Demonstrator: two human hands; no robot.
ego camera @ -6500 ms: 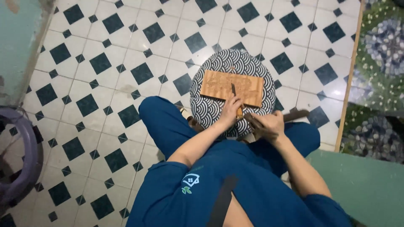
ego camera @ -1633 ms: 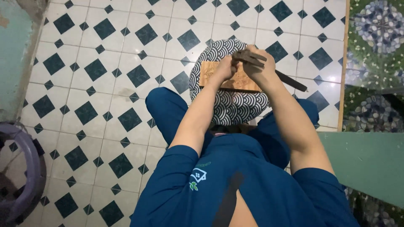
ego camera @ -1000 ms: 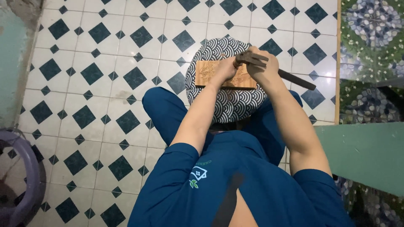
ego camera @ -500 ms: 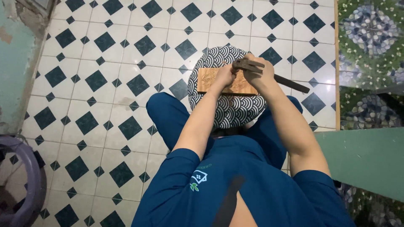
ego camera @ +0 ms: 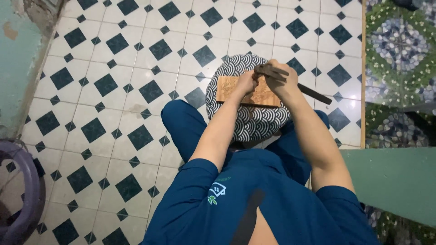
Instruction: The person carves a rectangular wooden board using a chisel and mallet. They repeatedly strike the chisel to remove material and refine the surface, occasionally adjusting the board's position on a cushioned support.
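Two bare forearms ran forward from the blue short sleeves, both bent at the elbow and angled in toward the same spot above the person's knees. Resting there was a round cushion with a dark blue and white wave pattern [ego camera: 254, 122], and across its upper half lay a flat rectangular light-brown wooden board [ego camera: 236, 88], long side left to right. The left hand [ego camera: 246, 82] came down on the board's middle, wrist dropped, fingers curled together and pressed onto the wood; what sat under the fingertips could not be made out. The right hand [ego camera: 282, 80] sat just beside it at the board's right end, knuckles up, fingers clamped tight around a dark metal tool with long handles [ego camera: 313, 93]. Its dark head [ego camera: 265, 70] poked out past the knuckles toward the left hand, and the handle end slanted away down to the right, off the cushion and over the white floor tiles with dark diamond insets [ego camera: 136, 54]. Off to the bottom left, a purple plastic basin rim [ego camera: 22, 181] edged into view.
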